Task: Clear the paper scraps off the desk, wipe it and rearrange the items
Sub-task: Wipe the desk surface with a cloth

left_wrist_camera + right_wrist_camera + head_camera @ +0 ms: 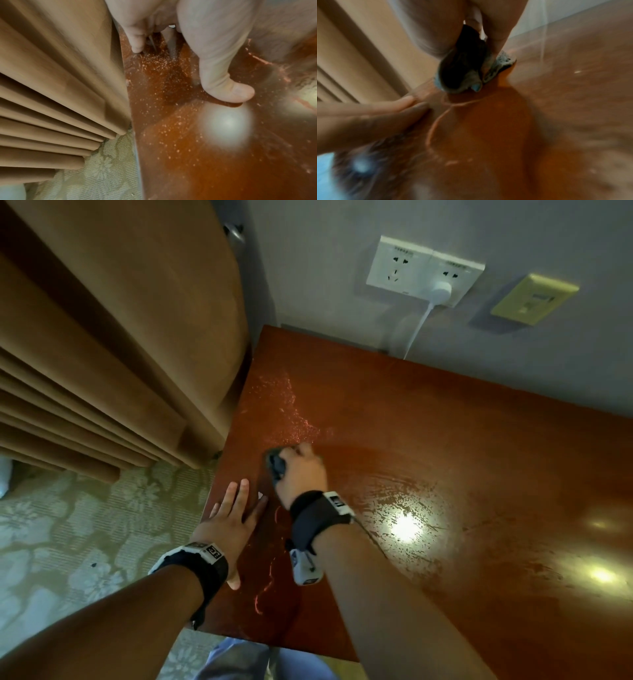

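Observation:
The reddish-brown desk [462, 457] is wet, with droplets and smeared streaks near its left edge. My right hand [298, 467] grips a dark bunched cloth [276, 465] and presses it on the desk top near the left edge; in the right wrist view the cloth [462, 70] sticks out below the curled fingers. My left hand [233, 515] lies flat on the desk's left edge, fingers straight, just left of the right wrist. In the left wrist view the thumb [228, 89] presses on the speckled wet surface [171, 121]. A tiny white scrap [260, 495] lies between the hands.
Brown pleated curtains [102, 354] hang right beside the desk's left edge. Behind the desk the wall carries white sockets [421, 272] with a plugged white cable [419, 330] and a yellowish plate [534, 297]. Patterned carpet [85, 542] lies to the left.

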